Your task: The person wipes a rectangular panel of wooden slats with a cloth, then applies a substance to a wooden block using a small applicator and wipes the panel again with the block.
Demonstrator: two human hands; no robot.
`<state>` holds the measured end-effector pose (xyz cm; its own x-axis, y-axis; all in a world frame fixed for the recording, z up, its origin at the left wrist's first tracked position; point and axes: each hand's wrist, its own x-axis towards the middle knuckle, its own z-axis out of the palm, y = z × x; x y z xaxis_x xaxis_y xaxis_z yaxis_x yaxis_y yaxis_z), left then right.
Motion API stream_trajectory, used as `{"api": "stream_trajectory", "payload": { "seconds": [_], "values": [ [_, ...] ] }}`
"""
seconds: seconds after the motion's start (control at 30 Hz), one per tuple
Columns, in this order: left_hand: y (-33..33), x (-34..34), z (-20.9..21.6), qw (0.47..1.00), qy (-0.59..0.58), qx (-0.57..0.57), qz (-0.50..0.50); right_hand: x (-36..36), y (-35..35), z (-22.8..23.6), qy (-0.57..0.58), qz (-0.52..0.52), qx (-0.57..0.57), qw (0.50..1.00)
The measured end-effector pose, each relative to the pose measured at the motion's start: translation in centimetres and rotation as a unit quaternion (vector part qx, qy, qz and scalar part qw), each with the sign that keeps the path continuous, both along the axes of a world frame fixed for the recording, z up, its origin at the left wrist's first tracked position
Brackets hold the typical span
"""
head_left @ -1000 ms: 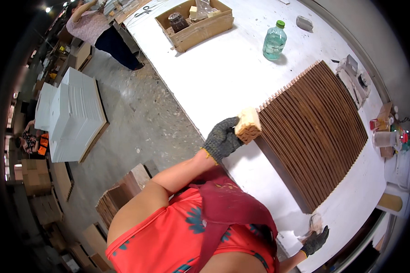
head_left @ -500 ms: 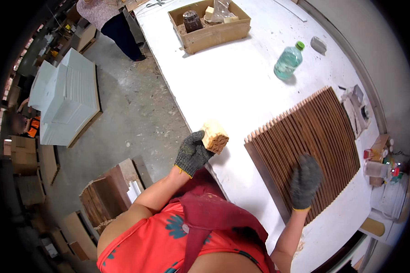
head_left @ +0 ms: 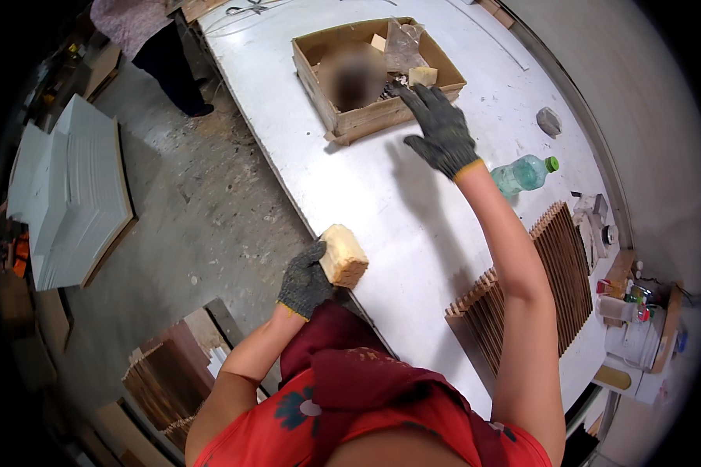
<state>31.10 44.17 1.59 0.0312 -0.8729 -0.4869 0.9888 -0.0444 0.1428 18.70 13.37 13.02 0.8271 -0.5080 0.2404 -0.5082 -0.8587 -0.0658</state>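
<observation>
A pale yellow block that looks like a sponge (head_left: 343,257), with a rough brown end, is gripped in my left hand (head_left: 307,282) over the near-left edge of the white table. Stretched forward, my right hand (head_left: 440,132) is gloved in dark grey like the other, its fingers spread and nothing in them. Its fingertips reach the near right rim of a cardboard box (head_left: 382,117). Inside that box lie a clear plastic bag (head_left: 404,48), small yellow pieces (head_left: 422,76) and a dark, blurred item. Below my right forearm is a stack of brown slatted strips (head_left: 557,265), partly covered by the arm.
A clear bottle with a green cap (head_left: 526,173) lies beside my right forearm. Beyond it sits a grey lump (head_left: 549,122). White stacked sheets (head_left: 82,194) and brown boards (head_left: 167,381) stand on the floor at left. Another person (head_left: 160,58) stands at far left.
My right hand has left the brown strips and reached forward to the box. The view has shifted. My left hand still holds the sponge.
</observation>
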Motion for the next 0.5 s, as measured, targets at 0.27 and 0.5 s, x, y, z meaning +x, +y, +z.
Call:
{"api": "stream_trajectory", "payload": {
  "seconds": [0.27, 0.5],
  "values": [
    [-1.1, 2.3, -3.0, 0.997, 0.027, 0.060, 0.029, 5.8, -6.4, -4.5, 0.069, -0.013, 0.072, 0.995],
    [-2.7, 2.0, -2.5, 0.997, -0.005, 0.065, -0.039, 3.4, -4.5, -5.7, 0.016, -0.008, 0.065, 0.998]
  ]
}}
